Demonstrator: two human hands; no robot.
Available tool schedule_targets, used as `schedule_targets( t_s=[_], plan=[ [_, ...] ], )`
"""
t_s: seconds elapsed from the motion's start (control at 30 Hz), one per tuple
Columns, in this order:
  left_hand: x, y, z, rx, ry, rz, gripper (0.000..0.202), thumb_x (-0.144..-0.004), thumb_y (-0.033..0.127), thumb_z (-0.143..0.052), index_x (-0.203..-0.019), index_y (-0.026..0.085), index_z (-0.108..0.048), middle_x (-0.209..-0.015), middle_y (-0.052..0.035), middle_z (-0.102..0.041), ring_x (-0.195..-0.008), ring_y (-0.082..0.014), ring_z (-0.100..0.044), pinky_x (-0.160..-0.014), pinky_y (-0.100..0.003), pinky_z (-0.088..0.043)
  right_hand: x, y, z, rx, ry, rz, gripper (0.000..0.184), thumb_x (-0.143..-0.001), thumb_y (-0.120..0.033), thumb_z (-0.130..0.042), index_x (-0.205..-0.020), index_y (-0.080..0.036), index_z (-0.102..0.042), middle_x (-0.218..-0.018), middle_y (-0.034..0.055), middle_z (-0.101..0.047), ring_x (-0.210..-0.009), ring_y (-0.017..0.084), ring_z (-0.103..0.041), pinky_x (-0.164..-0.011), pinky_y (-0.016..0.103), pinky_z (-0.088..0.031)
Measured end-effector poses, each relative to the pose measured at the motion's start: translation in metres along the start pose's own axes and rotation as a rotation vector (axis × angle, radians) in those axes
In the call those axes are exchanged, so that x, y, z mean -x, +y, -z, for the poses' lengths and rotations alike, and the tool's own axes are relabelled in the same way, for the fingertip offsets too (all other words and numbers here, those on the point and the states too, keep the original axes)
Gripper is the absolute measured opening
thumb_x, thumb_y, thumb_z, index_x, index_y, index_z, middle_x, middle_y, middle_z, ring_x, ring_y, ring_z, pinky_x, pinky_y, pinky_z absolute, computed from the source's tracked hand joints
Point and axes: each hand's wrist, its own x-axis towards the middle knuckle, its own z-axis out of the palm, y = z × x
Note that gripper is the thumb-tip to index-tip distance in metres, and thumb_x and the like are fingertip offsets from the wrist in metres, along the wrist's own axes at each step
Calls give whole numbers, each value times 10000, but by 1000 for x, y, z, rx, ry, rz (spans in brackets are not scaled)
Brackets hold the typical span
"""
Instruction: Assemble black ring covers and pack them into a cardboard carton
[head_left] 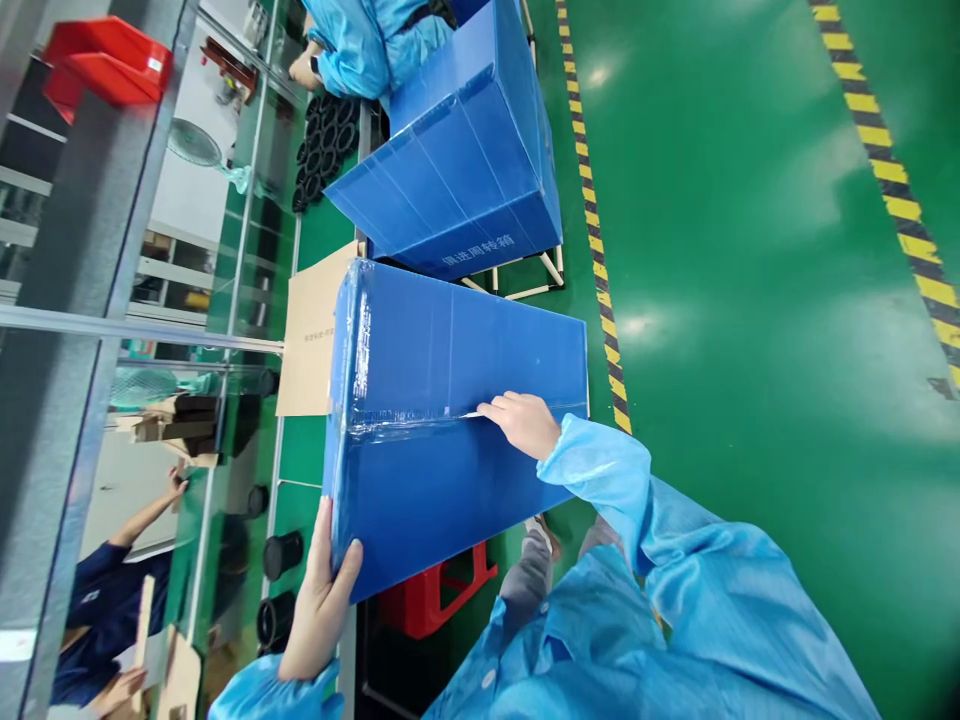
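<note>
Lying with its left end reaching over the edge of the bench (301,452): the near blue box (450,350), flaps shut. By judgement, about half done: the seam's left stretch under shiny clear tape (401,420), its right stretch showing only a thin line, so seemingly left over. In all, two blue boxes, counting the far blue box (450,165) with its raised flap; one red stool (420,605) below the near one; one cardboard sheet (311,290) beside its left end; two hands, the left hand (322,590) spread, thumb on top, fingers along the end, the right hand (525,420) pinching at the seam; two black cylinders (283,555) nearest the left hand; one pale strip (471,414) at the right fingertips, perhaps a tape end, too small to be sure.
</note>
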Motion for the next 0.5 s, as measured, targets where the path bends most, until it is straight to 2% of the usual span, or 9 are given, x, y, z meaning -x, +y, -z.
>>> schedule_targets(
  t_s=[0.13,0.33,0.5],
  plan=[
    [-1,4,-1,10,-5,37,824,-918,602,-533,-1594,293,-178,-1665,30,-192,-1537,-224,-134,-1266,-373,-92,13,30,-11,31,-63,-35,362,-1030,-168,-367,-1255,-247,-639,-999,52,-674,-928,180,-539,-710,312,-364],
    [-1,10,0,-20,18,49,831,-906,620,-536,-1592,309,-184,-1666,58,-178,-1537,-237,-133,-1271,-362,-81,32,65,-41,37,-40,-70,388,-1036,-170,-355,-1309,-254,-618,-1031,58,-679,-955,183,-548,-766,316,-381],
    [-3,8,0,-63,18,86,816,-884,658,-533,-1576,396,-189,-1656,97,-203,-1528,-282,-165,-1274,-445,-106,62,119,-64,94,-137,-160,405,-1000,-115,-387,-1311,-219,-625,-1063,92,-674,-994,201,-552,-780,328,-387]
  ],
)
